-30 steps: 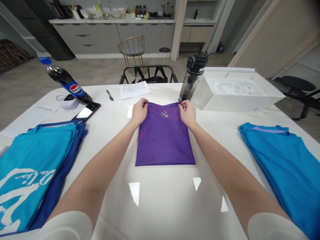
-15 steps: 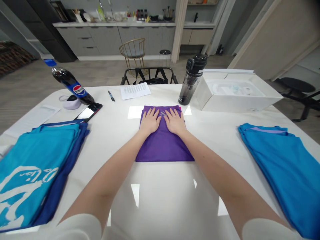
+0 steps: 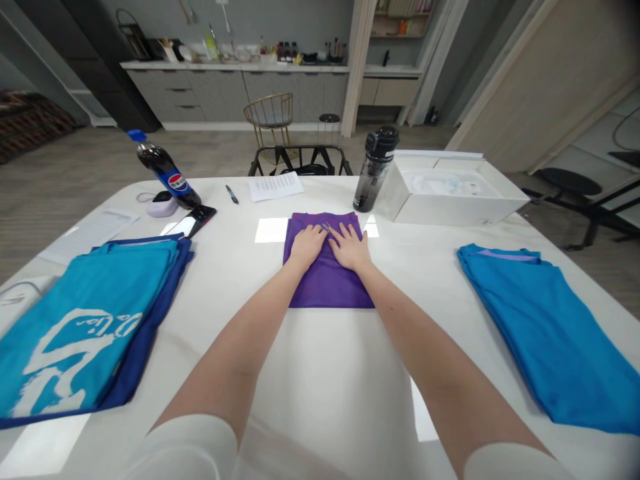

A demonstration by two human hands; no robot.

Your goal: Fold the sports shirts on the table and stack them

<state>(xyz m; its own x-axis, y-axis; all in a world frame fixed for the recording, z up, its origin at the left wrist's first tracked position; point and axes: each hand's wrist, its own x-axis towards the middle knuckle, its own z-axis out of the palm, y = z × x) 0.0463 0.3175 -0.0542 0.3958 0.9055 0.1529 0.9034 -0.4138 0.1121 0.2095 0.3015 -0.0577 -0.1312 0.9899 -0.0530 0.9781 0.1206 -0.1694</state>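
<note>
A folded purple garment [image 3: 330, 287] lies flat on the white table [image 3: 320, 380] in front of me. My left hand [image 3: 307, 245] rests palm down on its upper middle, the fingers stretched forward. Beside it my right hand [image 3: 351, 247] presses flat on the upper right part, fingers spread. The fingertips of both hands come close to a small grey print [image 3: 326, 227] on the cloth. Neither hand grasps anything. Parts of the garment are covered by my hands and forearms.
At the left lie folded teal and navy garments [image 3: 135, 280]; at the right, folded blue garments [image 3: 545, 333]. Toward the far edge stand a cola bottle [image 3: 173, 175], a dark tumbler [image 3: 373, 177] and a white box [image 3: 450, 203]. A phone [image 3: 200, 220], pen [image 3: 231, 195] and paper [image 3: 276, 187] lie there too.
My left hand has slid inward over the purple garment, nearer to my right hand. The camera view has shifted a little; the surrounding things keep their places on the table.
</note>
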